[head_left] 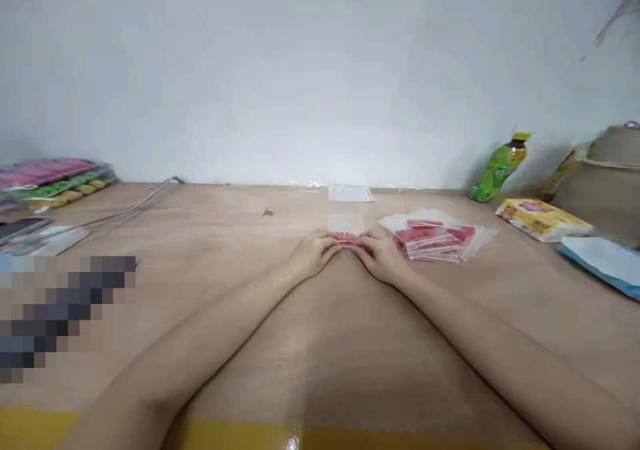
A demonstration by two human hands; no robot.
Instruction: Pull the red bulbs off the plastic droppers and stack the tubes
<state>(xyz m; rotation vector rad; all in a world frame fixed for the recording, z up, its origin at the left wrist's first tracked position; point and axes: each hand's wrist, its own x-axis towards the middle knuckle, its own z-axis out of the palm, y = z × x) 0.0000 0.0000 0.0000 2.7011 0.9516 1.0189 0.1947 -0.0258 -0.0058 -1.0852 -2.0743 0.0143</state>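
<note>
Both arms reach forward over the wooden table to a small clear plastic bag (345, 223) with a row of red pieces (345, 238) at its near end. My left hand (316, 253) pinches the bag's left side, fingers closed. On the right side, my right hand (379, 253) grips it between thumb and fingers. What exactly the red pieces are is too small to tell. Close to the right hand lies a pile of clear zip bags (435, 237) with red pieces inside.
Against the wall lies a stack of empty clear bags (351, 194). A small red scrap (268, 213) rests left of it. At right stand a green bottle (500, 169), a yellow tissue pack (544, 220) and a blue-white packet (605, 263). Colourful packs (60, 180) and a cable (135, 209) lie left.
</note>
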